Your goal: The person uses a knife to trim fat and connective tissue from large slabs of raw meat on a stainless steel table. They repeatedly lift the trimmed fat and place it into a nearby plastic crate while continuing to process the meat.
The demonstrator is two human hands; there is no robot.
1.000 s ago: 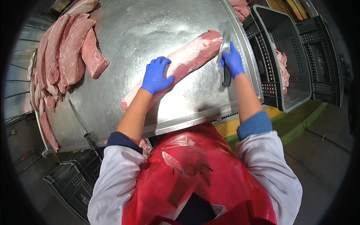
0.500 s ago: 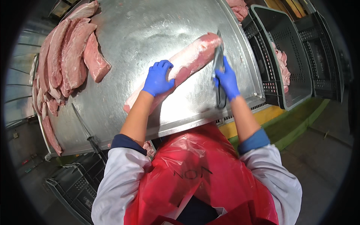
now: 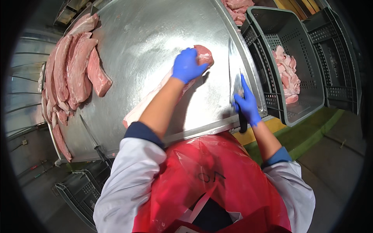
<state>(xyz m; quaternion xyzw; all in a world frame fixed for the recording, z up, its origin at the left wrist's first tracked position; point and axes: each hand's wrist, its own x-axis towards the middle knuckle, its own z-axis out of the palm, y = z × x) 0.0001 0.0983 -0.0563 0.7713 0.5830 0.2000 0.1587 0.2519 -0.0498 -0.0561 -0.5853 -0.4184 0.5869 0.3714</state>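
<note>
My left hand [image 3: 188, 64], in a blue glove, grips a long pink-and-white piece of meat [image 3: 205, 54] near its far end, covering part of it. The piece lies diagonally on the steel tray table [image 3: 140, 27]. My right hand [image 3: 247, 103], also blue-gloved, is closed on a black-handled knife [image 3: 243, 122] at the table's right side, its blade pointing away from me and apart from the meat. A pile of long meat pieces [image 3: 75, 72] covers the table's left part. A long thin black-handled tool [image 3: 97, 147] lies at the left near edge.
Right of the table stands a grey crate [image 3: 312, 58] holding meat scraps [image 3: 287, 75], with another dark crate [image 3: 334, 66] beside it. More meat [image 3: 237, 9] is at the top right. A crate [image 3: 79, 196] stands low at the lower left.
My left hand has moved forward and right along the meat to its far end. My right hand has drawn the knife away from that end, toward the table's right edge.
</note>
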